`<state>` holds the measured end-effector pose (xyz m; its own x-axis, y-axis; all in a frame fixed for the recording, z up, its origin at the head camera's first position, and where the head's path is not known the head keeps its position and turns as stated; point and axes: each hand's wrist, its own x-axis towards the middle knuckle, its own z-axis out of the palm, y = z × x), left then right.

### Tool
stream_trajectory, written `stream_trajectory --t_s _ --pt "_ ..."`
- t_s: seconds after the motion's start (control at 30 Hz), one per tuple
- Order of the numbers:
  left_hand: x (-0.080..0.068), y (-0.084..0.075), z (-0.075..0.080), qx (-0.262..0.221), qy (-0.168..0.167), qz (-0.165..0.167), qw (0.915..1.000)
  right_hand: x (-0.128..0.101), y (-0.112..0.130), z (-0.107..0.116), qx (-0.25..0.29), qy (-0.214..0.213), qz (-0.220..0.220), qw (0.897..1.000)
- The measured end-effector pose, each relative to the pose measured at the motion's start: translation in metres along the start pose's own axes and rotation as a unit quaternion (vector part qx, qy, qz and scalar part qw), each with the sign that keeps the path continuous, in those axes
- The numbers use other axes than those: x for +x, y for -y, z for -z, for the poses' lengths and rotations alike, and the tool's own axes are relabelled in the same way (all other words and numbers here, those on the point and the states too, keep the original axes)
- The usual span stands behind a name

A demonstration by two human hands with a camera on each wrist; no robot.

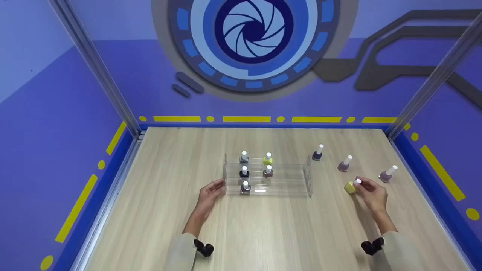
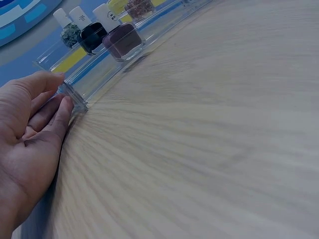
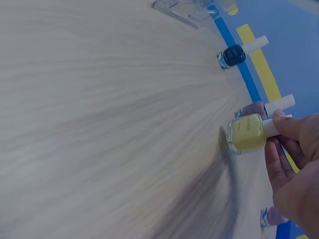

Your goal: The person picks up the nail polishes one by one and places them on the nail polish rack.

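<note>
- Here, at the near right of the wooden table [image 1: 286,233], the right hand [image 1: 372,195] pinches the white cap of a yellow polish bottle [image 1: 350,187], fingers [image 3: 289,127] curled round the cap — the bottle looks tipped, its base at or just off the table.
- Likely handling: a small glass bottle, light but hard, smooth and breakable if dropped; the ribbed-looking cap is the natural place to take hold, as the hand does, though the square body would give a steadier grip.
- The left hand [image 1: 211,194] rests with relaxed, nearly straight fingers against the near left corner of the clear acrylic rack [image 1: 297,180], steadying it and clasping nothing.
- Count: five bottles stand on the rack's steps — two far, two middle, one near.
- Three more stand loose on the table to the right: one dark [image 1: 317,153], two mauve [image 1: 344,164] [image 1: 387,174].
- With the yellow one in hand, nine bottles in all.
</note>
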<state>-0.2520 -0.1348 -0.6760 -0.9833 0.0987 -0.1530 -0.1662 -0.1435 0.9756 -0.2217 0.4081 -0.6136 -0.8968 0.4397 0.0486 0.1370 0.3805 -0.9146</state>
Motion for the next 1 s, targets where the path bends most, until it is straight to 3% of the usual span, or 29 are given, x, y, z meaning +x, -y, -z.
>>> stream_trajectory --t_s 0.3,0.53,0.77,1.0 --pt "0.002 0.0 0.001 0.005 -0.003 -0.005 1.0 0.0 0.03 -0.019 0.045 0.034 0.036 0.998" --pt "0.0 0.0 0.001 0.002 0.005 -0.009 0.9999 -0.001 0.047 -0.035 0.046 0.088 0.051 0.994" --pt "0.0 0.0 0.001 0.005 0.005 -0.015 0.9999 -0.011 0.063 -0.059 0.05 0.146 0.079 0.985" --pt "0.001 0.0 -0.001 0.011 -0.003 -0.006 0.9999 -0.025 0.083 -0.08 0.083 0.161 0.11 0.977"
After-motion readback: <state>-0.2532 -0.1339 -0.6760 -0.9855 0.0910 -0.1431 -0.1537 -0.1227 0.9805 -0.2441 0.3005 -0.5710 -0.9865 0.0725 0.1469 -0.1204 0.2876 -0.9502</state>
